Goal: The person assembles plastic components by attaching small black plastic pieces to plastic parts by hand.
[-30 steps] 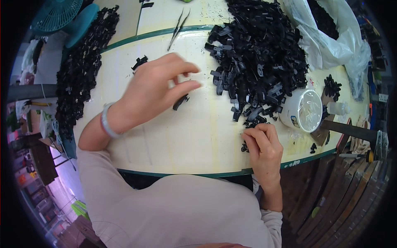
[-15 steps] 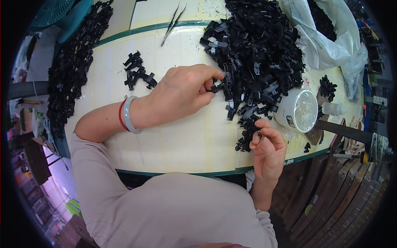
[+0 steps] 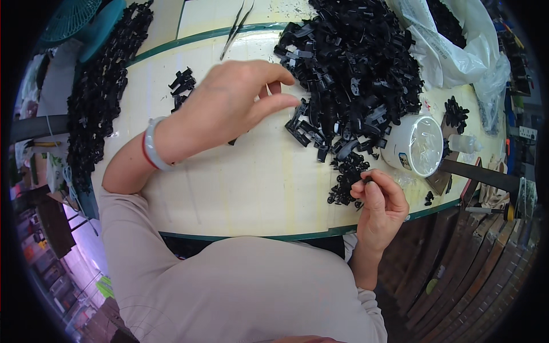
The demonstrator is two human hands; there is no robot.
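My left hand (image 3: 229, 103) is over the left-middle of the table, beside the large pile of black plastic clips (image 3: 360, 74). Its thumb and forefinger are spread, with nothing between them. A dark piece (image 3: 233, 142) peeks out below this hand; whether it touches the hand I cannot tell. Partly covered by the same hand, a few black clips (image 3: 182, 81) lie to its left. At the right, my right hand (image 3: 382, 208) pinches a small black plastic part (image 3: 367, 179) between thumb and fingers. That hand is just beside a heap of small black parts (image 3: 346, 180).
Tweezers (image 3: 234, 31) lie at the far side. Right of the pile are a white tub (image 3: 413, 146), a small clear bottle (image 3: 464, 143) and a white plastic bag (image 3: 452, 63). A long heap of black parts (image 3: 103, 97) runs along the left, near a teal fan (image 3: 71, 20).
My left hand has moved left and away from the pile's edge, its thumb and forefinger now apart. Several clips shifted at that edge. My right hand moved slightly right, still pinching.
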